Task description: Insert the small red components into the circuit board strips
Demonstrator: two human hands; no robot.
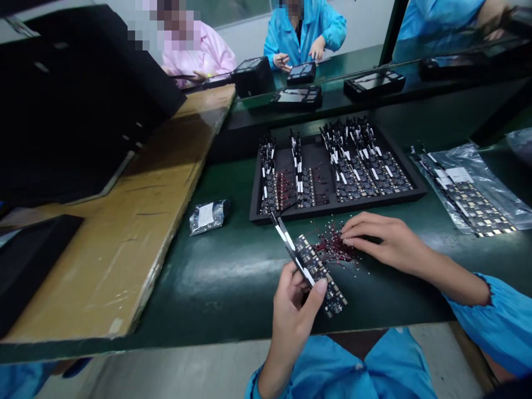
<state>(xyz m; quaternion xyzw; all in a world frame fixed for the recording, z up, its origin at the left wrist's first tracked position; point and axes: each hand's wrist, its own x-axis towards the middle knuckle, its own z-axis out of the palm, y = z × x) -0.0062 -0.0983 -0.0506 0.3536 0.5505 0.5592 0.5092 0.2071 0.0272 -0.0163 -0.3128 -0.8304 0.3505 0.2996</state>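
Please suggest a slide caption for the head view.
Left hand holds a circuit board; right hand touches small red parts.

On the near part of the bench (pixel 216 277) the left hand (pixel 291 316) holds a circuit board (pixel 318 271), with the right hand (pixel 382 241) to its right on a heap of small parts (pixel 334 248). Behind them lies a tray (pixel 332 208) of boards; a small packet (pixel 209 215) lies left, a bag of boards (pixel 474 194) right.

My left hand (pixel 293 310) held a circuit board (pixel 318 271) while my right hand (pixel 384 238) touched the red parts (pixel 334 247) beside the tray (pixel 332 210).
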